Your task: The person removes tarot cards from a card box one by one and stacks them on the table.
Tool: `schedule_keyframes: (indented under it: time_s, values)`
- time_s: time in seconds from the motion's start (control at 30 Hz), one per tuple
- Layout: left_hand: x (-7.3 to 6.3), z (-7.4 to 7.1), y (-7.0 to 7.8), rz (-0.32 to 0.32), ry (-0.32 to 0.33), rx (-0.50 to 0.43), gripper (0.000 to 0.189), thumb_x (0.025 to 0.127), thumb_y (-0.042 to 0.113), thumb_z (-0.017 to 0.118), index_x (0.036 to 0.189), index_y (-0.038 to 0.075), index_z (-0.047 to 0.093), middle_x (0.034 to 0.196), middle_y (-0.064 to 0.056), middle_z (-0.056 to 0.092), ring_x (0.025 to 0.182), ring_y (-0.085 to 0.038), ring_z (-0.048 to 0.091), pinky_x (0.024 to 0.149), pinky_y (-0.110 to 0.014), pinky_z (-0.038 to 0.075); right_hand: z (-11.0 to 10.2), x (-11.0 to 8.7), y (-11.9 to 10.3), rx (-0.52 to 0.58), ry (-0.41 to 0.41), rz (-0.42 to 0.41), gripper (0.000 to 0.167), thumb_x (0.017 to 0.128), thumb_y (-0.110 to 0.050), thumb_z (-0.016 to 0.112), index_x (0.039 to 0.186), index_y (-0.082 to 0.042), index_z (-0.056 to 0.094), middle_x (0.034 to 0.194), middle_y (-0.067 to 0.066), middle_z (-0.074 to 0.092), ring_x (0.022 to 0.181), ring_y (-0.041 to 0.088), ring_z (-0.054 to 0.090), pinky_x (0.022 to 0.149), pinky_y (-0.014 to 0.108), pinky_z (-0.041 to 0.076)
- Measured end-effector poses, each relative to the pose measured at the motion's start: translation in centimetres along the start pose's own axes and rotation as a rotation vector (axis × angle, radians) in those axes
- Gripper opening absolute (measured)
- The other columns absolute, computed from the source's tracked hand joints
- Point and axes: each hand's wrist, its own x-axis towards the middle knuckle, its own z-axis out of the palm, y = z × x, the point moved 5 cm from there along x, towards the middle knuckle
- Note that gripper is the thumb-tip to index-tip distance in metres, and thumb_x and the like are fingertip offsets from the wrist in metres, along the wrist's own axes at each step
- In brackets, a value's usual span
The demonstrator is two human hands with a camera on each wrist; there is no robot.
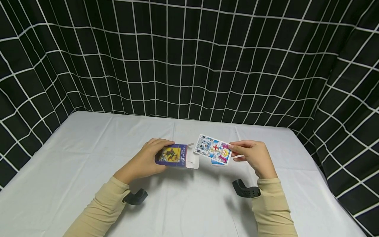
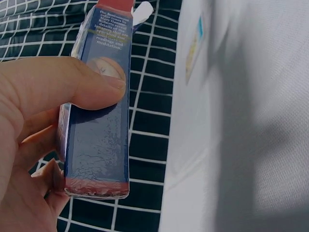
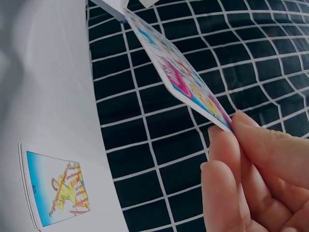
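My left hand [image 1: 151,158] grips a blue tarot card box [image 1: 174,155], its thumb across the narrow printed side [image 2: 99,150] in the left wrist view. The box's white end flap [image 1: 193,160] stands open toward the right. A colourful tarot card [image 1: 212,149] is pinched by one end between the thumb and fingers of my right hand [image 1: 253,154]. Its far end lies close to the box's open end; whether they touch I cannot tell. Below it, a small stack of tarot cards [image 3: 58,188] lies on the table, mostly hidden by the held card in the head view.
A white cloth covers the table [image 1: 74,158]. Black curtains with a white grid [image 1: 183,59] stand behind it and at both sides. Each wrist wears a black camera band, one at the left wrist [image 1: 135,197] and one at the right [image 1: 245,190].
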Motion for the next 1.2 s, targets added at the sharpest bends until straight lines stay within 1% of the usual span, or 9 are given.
schedule_keyframes:
  time_s: [0.2,0.33,0.43,0.63,0.8,0.87,0.97,1.1,1.2]
  values:
    - [0.0,0.0,0.0,0.001,0.000,-0.006,0.072,0.071,0.009,0.080,0.139,0.011,0.055,0.140,-0.008,0.059,0.129,-0.026,0.047,0.112,-0.053,0.033,-0.5,0.1,0.4,0.038,0.057,0.029,0.043,0.092,-0.017,0.070,0.123,0.013,0.063,0.083,-0.010,0.072,0.073,0.003,0.071,0.070,0.025,0.060]
    - [0.0,0.0,0.0,0.001,0.001,-0.005,0.072,0.072,0.009,0.080,0.139,0.011,0.055,0.140,-0.007,0.059,0.130,-0.026,0.047,0.112,-0.053,0.033,-0.5,0.3,0.8,0.055,0.076,0.043,0.043,0.092,-0.017,0.070,0.122,0.013,0.062,0.081,-0.010,0.072,0.074,0.004,0.072,0.071,0.025,0.060]
    - [0.0,0.0,0.0,0.005,0.002,-0.002,0.072,0.072,0.009,0.080,0.139,0.011,0.055,0.140,-0.007,0.058,0.129,-0.026,0.047,0.112,-0.052,0.033,-0.5,0.5,1.2,0.087,0.085,0.053,0.043,0.092,-0.015,0.069,0.122,0.015,0.061,0.078,-0.010,0.071,0.072,0.004,0.072,0.070,0.025,0.060]
    - [0.0,0.0,0.0,0.016,0.000,-0.001,0.072,0.072,0.009,0.080,0.139,0.011,0.055,0.140,-0.008,0.059,0.130,-0.028,0.047,0.112,-0.053,0.034,-0.3,1.0,2.2,0.185,0.060,0.111,0.041,0.092,-0.006,0.068,0.121,0.020,0.056,0.073,-0.006,0.071,0.065,0.004,0.071,0.066,0.021,0.059]
    - [0.0,0.0,0.1,0.015,0.001,-0.001,0.072,0.072,0.009,0.081,0.139,0.011,0.055,0.140,-0.008,0.059,0.130,-0.028,0.047,0.112,-0.053,0.034,-0.1,1.2,3.0,0.260,0.028,0.176,0.038,0.091,-0.002,0.066,0.120,0.019,0.054,0.072,-0.003,0.071,0.064,0.005,0.071,0.065,0.020,0.059]
    - [0.0,0.0,0.1,0.014,0.001,0.000,0.072,0.072,0.009,0.081,0.139,0.011,0.055,0.140,-0.007,0.059,0.130,-0.028,0.047,0.112,-0.052,0.034,0.0,1.3,3.4,0.287,0.019,0.187,0.036,0.091,-0.001,0.066,0.119,0.019,0.054,0.071,-0.002,0.072,0.064,0.005,0.071,0.065,0.020,0.059]
    - [0.0,0.0,0.1,0.010,-0.002,0.001,0.072,0.072,0.009,0.081,0.139,0.011,0.055,0.140,-0.007,0.059,0.131,-0.028,0.047,0.112,-0.052,0.034,0.1,1.5,4.0,0.320,0.007,0.202,0.029,0.091,0.002,0.064,0.114,0.017,0.057,0.070,0.000,0.072,0.065,0.006,0.072,0.066,0.021,0.059]
    - [0.0,0.0,0.1,0.004,-0.007,0.001,0.072,0.072,0.009,0.080,0.140,0.011,0.055,0.140,-0.008,0.058,0.131,-0.028,0.047,0.112,-0.053,0.033,0.5,1.7,4.9,0.357,-0.008,0.229,0.013,0.090,0.005,0.060,0.102,0.010,0.062,0.069,0.002,0.072,0.066,0.008,0.072,0.068,0.021,0.059]
    - [0.0,0.0,0.1,0.000,-0.009,0.001,0.072,0.072,0.008,0.080,0.140,0.012,0.055,0.140,-0.008,0.058,0.131,-0.028,0.046,0.112,-0.053,0.033,0.7,1.8,5.5,0.372,-0.011,0.257,0.008,0.089,0.007,0.059,0.096,0.006,0.063,0.068,0.003,0.072,0.066,0.009,0.073,0.068,0.021,0.059]
